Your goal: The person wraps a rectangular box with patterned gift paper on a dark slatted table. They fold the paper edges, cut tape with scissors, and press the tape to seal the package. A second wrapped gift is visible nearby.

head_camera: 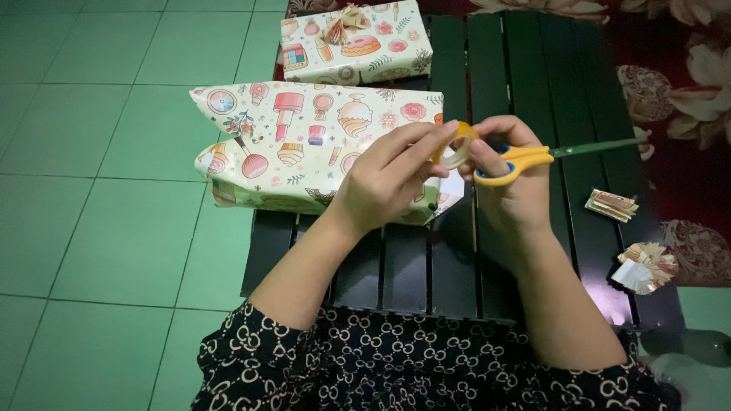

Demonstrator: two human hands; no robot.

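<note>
A small roll of clear tape [458, 144] was held up between the two hands above the middle of a low black slatted table [533, 91]; it was pinched by the fingertips of the left hand [392, 179], whose fingers were closed on its near-left edge, and it was touched on its right edge by the thumb and forefinger of the right hand [509, 171]; a pair of scissors [533, 157] with yellow handles and a green blade was also gripped in the right hand, the fingers passed through the loops, the blade pointed to the right over the table.

Just behind and left of the hands a large wrapped package [304, 144] was laid on the table, its left end jutting out over the green tiled floor [91, 190]; it was long and box-shaped, covered in cream paper printed with pink, orange and teal sweets and perfume bottles; its left end was folded into a slanted flap, and its near right corner was hidden by the left hand.

At the far edge a smaller rectangular package [358, 46] in the same paper was set, topped by a folded paper bow [344, 23]; on the table's right side two small folded paper pieces [613, 204] [646, 266] were seen, well apart from the hands.
</note>
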